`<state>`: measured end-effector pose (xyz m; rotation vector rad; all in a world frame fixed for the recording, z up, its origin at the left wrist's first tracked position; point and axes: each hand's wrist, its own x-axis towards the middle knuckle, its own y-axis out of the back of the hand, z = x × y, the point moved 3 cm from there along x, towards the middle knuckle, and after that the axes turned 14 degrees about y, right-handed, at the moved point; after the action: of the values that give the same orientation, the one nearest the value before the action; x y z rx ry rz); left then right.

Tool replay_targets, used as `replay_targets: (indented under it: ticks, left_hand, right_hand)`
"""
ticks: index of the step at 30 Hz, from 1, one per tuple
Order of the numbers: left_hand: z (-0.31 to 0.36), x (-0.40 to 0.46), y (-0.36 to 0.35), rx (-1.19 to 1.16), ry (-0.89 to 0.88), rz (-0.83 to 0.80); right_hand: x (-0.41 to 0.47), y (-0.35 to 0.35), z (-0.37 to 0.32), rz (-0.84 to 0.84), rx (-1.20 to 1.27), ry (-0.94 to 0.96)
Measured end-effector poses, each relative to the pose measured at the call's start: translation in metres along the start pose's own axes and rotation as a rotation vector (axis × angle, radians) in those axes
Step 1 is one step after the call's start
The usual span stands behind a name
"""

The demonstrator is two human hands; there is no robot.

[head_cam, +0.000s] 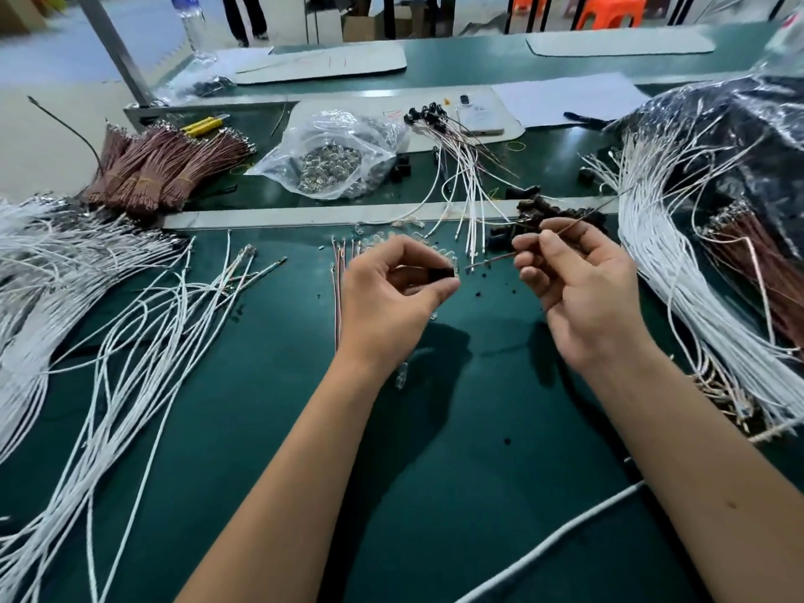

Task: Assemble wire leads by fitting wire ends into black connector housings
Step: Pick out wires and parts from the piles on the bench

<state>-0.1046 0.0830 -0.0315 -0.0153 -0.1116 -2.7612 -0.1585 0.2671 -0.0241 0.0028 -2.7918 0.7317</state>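
Note:
My left hand (393, 293) pinches a small black connector housing (439, 275) between thumb and fingers above the green table (435, 493). My right hand (574, 293) pinches a thin brown wire (491, 259). The wire's metal tip points left toward the housing and stops a short gap from it. Its other end runs up and right past my fingers. A pile of loose black housings (539, 211) lies just beyond my right hand.
White wires spread over the table at left (143, 324) and hang in a thick bundle at right (678, 272). Brown wire bundles (161, 171), a plastic bag of metal parts (330, 163), finished leads (461, 167) and a phone (478, 115) lie farther back.

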Motion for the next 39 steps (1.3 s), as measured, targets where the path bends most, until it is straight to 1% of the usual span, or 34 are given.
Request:
replay_targets:
  ticks: [3, 11, 23, 31, 36, 39]
  left_hand:
    - [0.0, -0.001, -0.002, -0.024, 0.017, -0.023]
    - [-0.002, 0.002, -0.001, -0.081, 0.032, -0.026]
    - [-0.001, 0.0, -0.003, -0.121, 0.06, -0.059]
    - [0.002, -0.004, -0.006, -0.029, 0.015, 0.003]
    - [0.002, -0.004, -0.004, -0.019, -0.021, 0.042]
    - [0.003, -0.004, -0.005, 0.017, -0.037, 0.039]
  right_hand:
    - [0.0, 0.002, 0.002, 0.033, -0.002, 0.014]
    - [-0.005, -0.006, -0.001, 0.006, -0.039, 0.051]
    - [-0.006, -0.005, -0.001, 0.041, -0.025, 0.057]
    - [-0.013, -0.011, 0.007, -0.056, 0.019, 0.024]
    - [-0.017, -0.012, 0.013, -0.128, -0.163, 0.057]
    - [-0.017, -0.011, 0.013, -0.161, -0.191, 0.09]
